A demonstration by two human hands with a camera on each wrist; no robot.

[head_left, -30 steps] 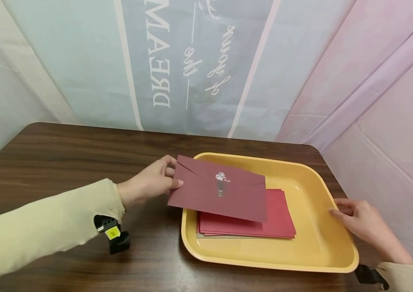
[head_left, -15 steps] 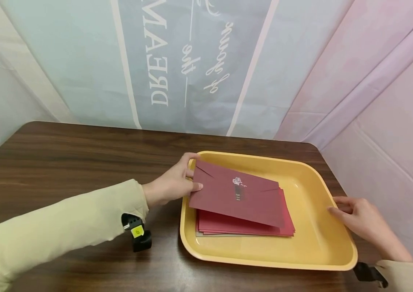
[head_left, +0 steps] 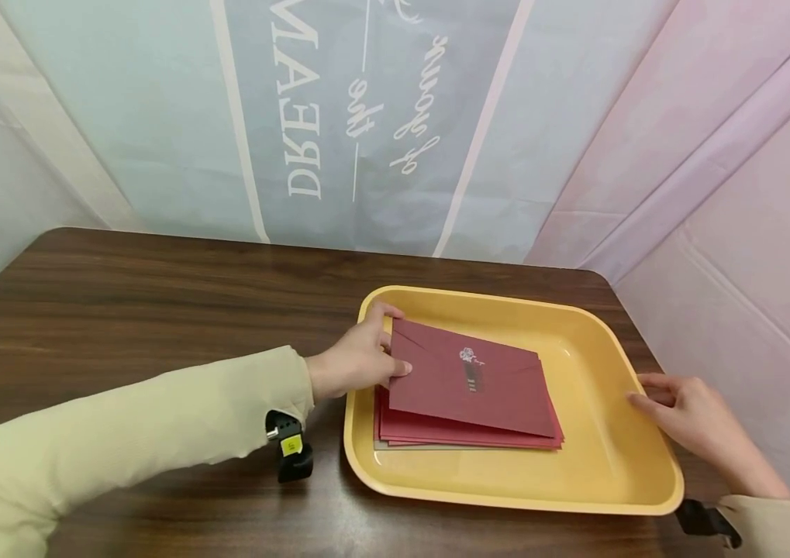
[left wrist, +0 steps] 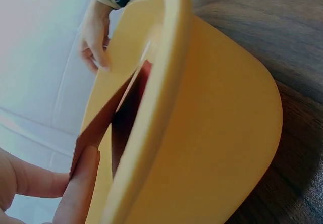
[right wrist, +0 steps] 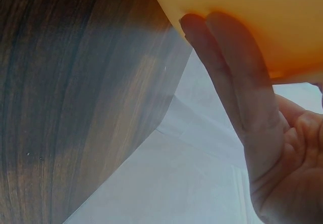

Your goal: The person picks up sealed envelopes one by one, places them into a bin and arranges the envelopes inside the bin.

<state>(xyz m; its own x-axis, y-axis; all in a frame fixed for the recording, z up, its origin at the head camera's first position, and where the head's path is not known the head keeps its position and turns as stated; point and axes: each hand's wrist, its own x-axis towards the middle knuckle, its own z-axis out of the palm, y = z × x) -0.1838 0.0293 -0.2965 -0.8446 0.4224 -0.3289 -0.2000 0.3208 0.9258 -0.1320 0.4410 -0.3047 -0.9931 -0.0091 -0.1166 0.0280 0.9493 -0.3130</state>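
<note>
A dark red envelope (head_left: 436,391) with a small white flower print is pinched at its left edge by my left hand (head_left: 360,358). It lies over a stack of brighter red envelopes (head_left: 395,432) inside a yellow tray (head_left: 618,434). The left wrist view shows thumb and finger on either side of the envelope (left wrist: 103,115), its near edge raised above the stack. My right hand (head_left: 698,426) holds the tray's right rim, thumb inside. In the right wrist view its fingers (right wrist: 242,77) press the tray's outer wall (right wrist: 282,27).
The dark wooden table (head_left: 178,302) stretches away to the left of the tray. Behind it hangs a pale backdrop cloth (head_left: 381,116) with mirrored white lettering. Pink cloth (head_left: 736,209) stands close along the right side. A greyish sheet (head_left: 382,446) shows beneath the stack.
My left hand has moved right and slightly down with the dark red envelope, from over the tray's left rim to lower inside it, above the stack. The right hand stays on the rim.
</note>
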